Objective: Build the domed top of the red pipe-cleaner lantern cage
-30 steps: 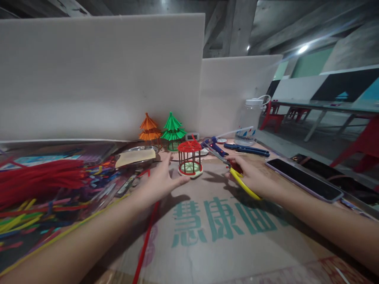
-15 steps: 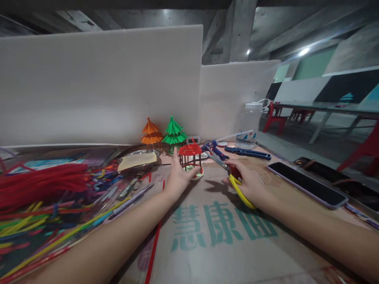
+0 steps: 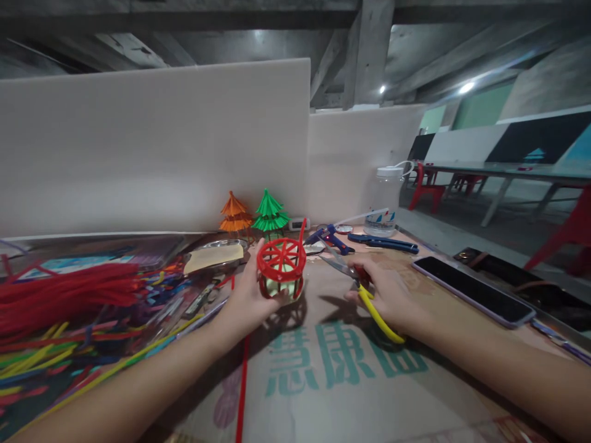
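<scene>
My left hand [image 3: 253, 294] holds a small round craft frame [image 3: 281, 259] between thumb and fingers. It has a red spoked ring on top, dark posts and a pale green base, and its top tilts toward me. A red strip sticks up from the ring's right side. My right hand [image 3: 386, 296] is closed on scissors [image 3: 379, 319] with yellow and red handles. Their blades are apart and point up and left, toward the frame but not touching it.
Behind stand an orange model [image 3: 234, 215] and a green model [image 3: 270, 212], a blue glue gun [image 3: 330, 237], a blue cutter [image 3: 383, 242] and a bottle [image 3: 384, 203]. A phone [image 3: 473, 289] lies right; coloured pipe cleaners [image 3: 74, 289] fill the left.
My left hand has drawn the frame nearer and slightly left, and its spoked top now faces me. The scissors have moved only slightly. The view has tilted up a little.
</scene>
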`<state>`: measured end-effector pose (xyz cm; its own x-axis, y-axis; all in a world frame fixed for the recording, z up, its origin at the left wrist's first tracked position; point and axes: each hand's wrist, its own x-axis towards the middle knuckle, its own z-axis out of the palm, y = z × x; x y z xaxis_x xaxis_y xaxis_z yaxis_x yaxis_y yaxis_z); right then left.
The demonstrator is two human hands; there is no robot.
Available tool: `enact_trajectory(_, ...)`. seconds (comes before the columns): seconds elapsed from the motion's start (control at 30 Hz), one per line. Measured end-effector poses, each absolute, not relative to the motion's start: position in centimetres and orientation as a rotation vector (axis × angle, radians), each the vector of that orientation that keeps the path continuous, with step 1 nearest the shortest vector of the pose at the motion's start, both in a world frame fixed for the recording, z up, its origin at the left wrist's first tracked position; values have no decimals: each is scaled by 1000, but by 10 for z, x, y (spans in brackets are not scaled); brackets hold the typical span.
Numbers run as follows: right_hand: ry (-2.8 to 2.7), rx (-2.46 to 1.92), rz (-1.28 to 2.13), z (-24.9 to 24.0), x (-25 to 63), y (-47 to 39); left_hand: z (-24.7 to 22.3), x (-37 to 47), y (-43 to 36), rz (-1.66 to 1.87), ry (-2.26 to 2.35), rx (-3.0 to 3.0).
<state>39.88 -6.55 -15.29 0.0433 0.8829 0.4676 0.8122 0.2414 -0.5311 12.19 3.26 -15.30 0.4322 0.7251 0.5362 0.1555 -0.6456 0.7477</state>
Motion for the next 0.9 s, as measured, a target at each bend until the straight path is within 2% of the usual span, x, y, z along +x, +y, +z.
enact_trajectory(0.17, -1780, -1608, 176, -147, 392, -68, -156, 108, 11, 1238, 653, 2151)
enact_trajectory(0.47, -1941, -1577, 216, -140, 384, -74, -169, 102, 20, 1191, 573, 2222)
enact_trajectory(0.7, -2056, -1470, 37, -143, 387, -75, -171, 95, 18, 1003, 543, 2080)
enact_trajectory(0.9, -2104, -1457, 18, -146, 391, -75, -163, 82, 31, 641, 463, 2157)
